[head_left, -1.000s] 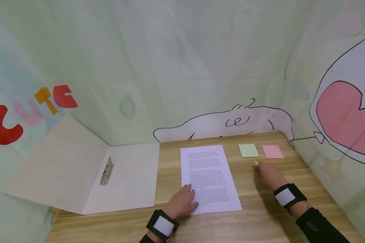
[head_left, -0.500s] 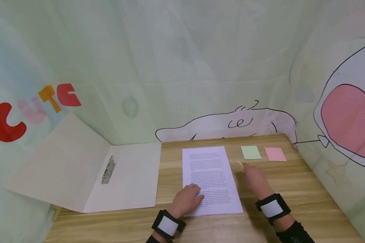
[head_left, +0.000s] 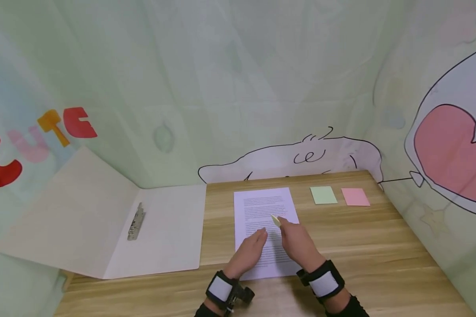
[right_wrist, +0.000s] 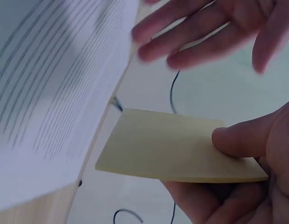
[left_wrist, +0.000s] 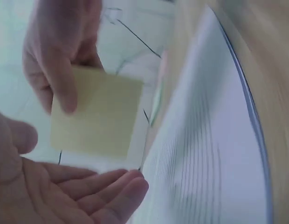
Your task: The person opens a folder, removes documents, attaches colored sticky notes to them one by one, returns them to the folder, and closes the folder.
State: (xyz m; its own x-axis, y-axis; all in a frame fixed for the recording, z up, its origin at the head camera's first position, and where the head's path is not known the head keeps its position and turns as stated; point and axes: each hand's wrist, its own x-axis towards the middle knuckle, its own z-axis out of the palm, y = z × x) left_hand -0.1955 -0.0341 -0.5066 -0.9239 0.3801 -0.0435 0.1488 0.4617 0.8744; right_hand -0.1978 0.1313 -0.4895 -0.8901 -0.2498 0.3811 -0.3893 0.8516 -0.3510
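Above the printed sheets (head_left: 258, 207), my right hand (head_left: 301, 244) pinches a pad of yellow sticky notes (right_wrist: 168, 147), thumb on one face and fingers behind it. The pad is tilted up off the paper, and its thin stacked edge shows in the right wrist view. Facing it from the left is my left hand (head_left: 247, 253), its fingers extended and holding nothing. In the left wrist view those straight fingers (left_wrist: 112, 196) lie just below the yellow pad's lower edge. The lower part of the sheets is partly covered by both hands.
A green sticky-note pad (head_left: 323, 195) and a pink one (head_left: 355, 197) lie at the table's back right. On the left, an open folder (head_left: 170, 233) with a metal clip (head_left: 136, 222) leans its cover against the curtain (head_left: 238, 88). The wooden table (head_left: 381, 251) ends at the right.
My right hand has carried the yellow pad leftward from below the green and pink pads to above the sheets. My left hand has lifted off the paper and turned toward it.
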